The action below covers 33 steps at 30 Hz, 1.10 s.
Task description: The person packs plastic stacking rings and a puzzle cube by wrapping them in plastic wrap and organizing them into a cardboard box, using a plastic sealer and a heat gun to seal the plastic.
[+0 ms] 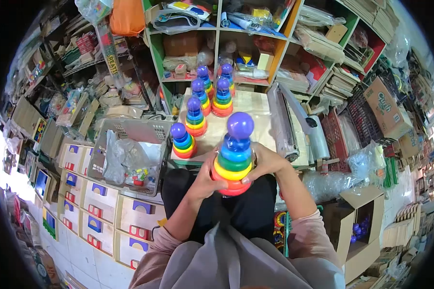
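Observation:
Between my two hands I hold a ring stacker (234,161), a tower of rainbow rings with a purple ball on top. It is upright above my lap, in front of the table edge. My left hand (207,179) wraps the red and yellow lower rings from the left. From the right, my right hand (265,164) grips the same lower rings, its thumb near the front. Several more ring stackers, such as one at the front left (183,140) and one farther back (222,98), stand on the wooden table (253,108) beyond my hands.
A grey plastic crate (125,126) with plastic bags stands left of the table. A sealer-like machine (283,120) lies along the right side. Wooden trays (99,197) with coloured blocks cover the lower left. An open cardboard box (354,226) holds purple balls. Packed shelves (217,36) rise behind.

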Each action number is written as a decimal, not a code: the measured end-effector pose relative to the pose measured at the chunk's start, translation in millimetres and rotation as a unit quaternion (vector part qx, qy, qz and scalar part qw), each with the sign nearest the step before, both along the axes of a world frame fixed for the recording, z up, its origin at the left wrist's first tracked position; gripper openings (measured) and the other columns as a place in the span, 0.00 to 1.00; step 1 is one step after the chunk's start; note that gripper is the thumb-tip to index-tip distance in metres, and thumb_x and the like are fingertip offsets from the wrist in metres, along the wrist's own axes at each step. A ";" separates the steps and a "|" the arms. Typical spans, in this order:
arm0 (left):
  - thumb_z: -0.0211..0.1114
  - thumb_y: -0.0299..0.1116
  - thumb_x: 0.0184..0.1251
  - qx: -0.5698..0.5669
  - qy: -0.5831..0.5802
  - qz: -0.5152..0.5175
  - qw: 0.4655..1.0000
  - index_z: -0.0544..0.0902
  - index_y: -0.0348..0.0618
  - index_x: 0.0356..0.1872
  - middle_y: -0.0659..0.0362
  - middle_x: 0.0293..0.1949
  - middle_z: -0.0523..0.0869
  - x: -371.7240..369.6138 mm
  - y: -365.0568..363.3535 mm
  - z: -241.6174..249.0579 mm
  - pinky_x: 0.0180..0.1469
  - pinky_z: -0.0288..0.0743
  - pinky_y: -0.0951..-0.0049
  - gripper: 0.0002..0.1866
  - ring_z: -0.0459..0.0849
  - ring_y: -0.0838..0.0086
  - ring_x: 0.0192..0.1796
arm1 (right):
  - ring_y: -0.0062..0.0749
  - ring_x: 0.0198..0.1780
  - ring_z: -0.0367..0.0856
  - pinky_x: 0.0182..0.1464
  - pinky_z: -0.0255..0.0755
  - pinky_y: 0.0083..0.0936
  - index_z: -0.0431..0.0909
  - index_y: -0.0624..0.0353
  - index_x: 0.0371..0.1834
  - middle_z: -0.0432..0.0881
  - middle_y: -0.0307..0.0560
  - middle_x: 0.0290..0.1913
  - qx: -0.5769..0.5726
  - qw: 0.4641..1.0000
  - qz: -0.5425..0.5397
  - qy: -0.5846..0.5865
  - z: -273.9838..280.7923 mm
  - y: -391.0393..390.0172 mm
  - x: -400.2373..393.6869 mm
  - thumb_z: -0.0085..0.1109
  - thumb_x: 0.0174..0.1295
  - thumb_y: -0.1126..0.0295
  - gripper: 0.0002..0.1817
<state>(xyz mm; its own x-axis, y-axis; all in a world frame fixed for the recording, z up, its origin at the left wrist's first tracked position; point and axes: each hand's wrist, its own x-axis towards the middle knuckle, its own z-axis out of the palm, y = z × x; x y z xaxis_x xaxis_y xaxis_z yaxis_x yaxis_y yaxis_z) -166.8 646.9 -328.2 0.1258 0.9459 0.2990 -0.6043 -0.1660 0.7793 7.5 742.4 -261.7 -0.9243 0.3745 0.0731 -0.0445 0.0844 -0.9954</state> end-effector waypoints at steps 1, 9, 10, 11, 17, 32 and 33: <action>0.77 0.37 0.38 -0.033 -0.014 -0.002 0.999 0.55 0.37 0.66 0.54 0.61 0.66 0.6 -5.5 -0.6 0.65 0.59 0.67 0.52 0.66 0.68 0.63 | 0.30 0.55 0.72 0.59 0.65 0.29 0.64 0.61 0.60 0.73 0.40 0.55 -0.001 1.000 0.000 0.004 2.5 -4.9 1.5 0.77 0.35 0.69 0.44; 0.72 0.26 0.45 -0.095 -0.041 -0.011 0.995 0.63 0.38 0.61 0.57 0.54 0.75 28.3 19.9 -38.9 0.61 0.67 0.66 0.39 0.75 0.71 0.56 | 0.17 0.32 0.74 0.33 0.69 0.14 0.75 0.62 0.47 0.77 0.36 0.34 0.018 0.929 -0.360 0.082 3.0 26.3 21.9 0.66 0.53 0.71 0.18; 0.72 0.26 0.46 -0.104 -0.028 -0.002 0.994 0.62 0.38 0.62 0.57 0.54 0.75 33.8 25.2 -44.5 0.61 0.67 0.66 0.39 0.75 0.71 0.56 | 0.17 0.30 0.74 0.31 0.69 0.14 0.78 0.61 0.43 0.78 0.35 0.29 -0.049 0.924 -0.374 0.070 2.0 30.4 27.8 0.63 0.55 0.71 0.13; 0.70 0.25 0.48 -0.093 -0.024 -0.012 0.995 0.61 0.38 0.63 0.57 0.54 0.75 40.1 29.6 -48.8 0.61 0.67 0.66 0.39 0.75 0.71 0.56 | 0.19 0.28 0.76 0.31 0.71 0.17 0.80 0.63 0.36 0.79 0.38 0.28 -0.070 0.917 -0.385 0.078 -5.7 36.7 34.9 0.60 0.58 0.72 0.06; 0.64 0.23 0.55 -0.195 0.001 -0.088 0.977 0.62 0.37 0.62 0.55 0.54 0.76 76.3 51.5 -99.9 0.59 0.70 0.68 0.32 0.76 0.71 0.55 | 0.21 0.27 0.77 0.30 0.73 0.17 0.78 0.64 0.35 0.80 0.41 0.29 -0.196 0.857 -0.473 0.058 -98.8 60.4 100.1 0.59 0.58 0.76 0.04; 0.61 0.32 0.59 -0.343 0.039 -0.061 0.936 0.66 0.44 0.57 0.55 0.50 0.77 141.4 131.0 -80.5 0.45 0.80 0.60 0.24 0.80 0.66 0.49 | 0.24 0.29 0.81 0.31 0.73 0.24 0.82 0.67 0.30 0.84 0.45 0.28 0.013 0.817 -0.576 0.023 -172.7 183.7 180.9 0.69 0.49 0.70 0.11; 0.62 0.33 0.59 -0.347 0.044 -0.052 0.935 0.67 0.44 0.56 0.55 0.49 0.77 142.5 135.2 -72.7 0.45 0.80 0.61 0.24 0.80 0.67 0.49 | 0.26 0.30 0.81 0.32 0.74 0.24 0.81 0.69 0.30 0.83 0.47 0.29 0.030 0.829 -0.557 0.028 -163.6 185.6 177.9 0.69 0.47 0.70 0.12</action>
